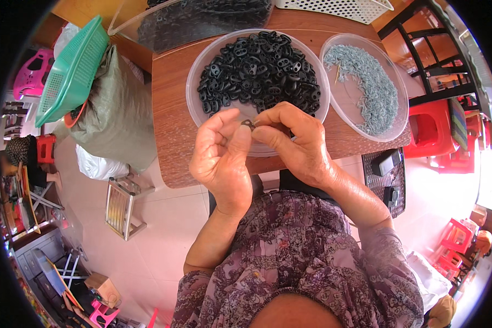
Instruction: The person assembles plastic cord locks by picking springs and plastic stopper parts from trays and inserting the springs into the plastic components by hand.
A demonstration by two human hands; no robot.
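Note:
In front of my chest, over the near rim of a round clear tub (192,90), both hands meet at one small dark two-holed piece (247,123). My left hand (224,164) pinches it between thumb and fingertips, the other fingers loosely curled. From the right, the thumb and forefinger of my right hand (298,141) are pressed together at its edge; anything tiny between them is hidden. The tub holds a heap of black oval plastic pieces (257,68), many showing two holes. To its right, a shallow round clear container (355,109) holds small grey-blue bits (380,90) with a thin stick lying among them.
The wooden table (172,126) ends in a rounded near-left corner. A clear bin of black pieces (202,24) and a white perforated basket (339,8) stand at the back. Left are a green basket (74,74) on a sack (112,109) and a metal stool (126,208); right, red stools (429,128).

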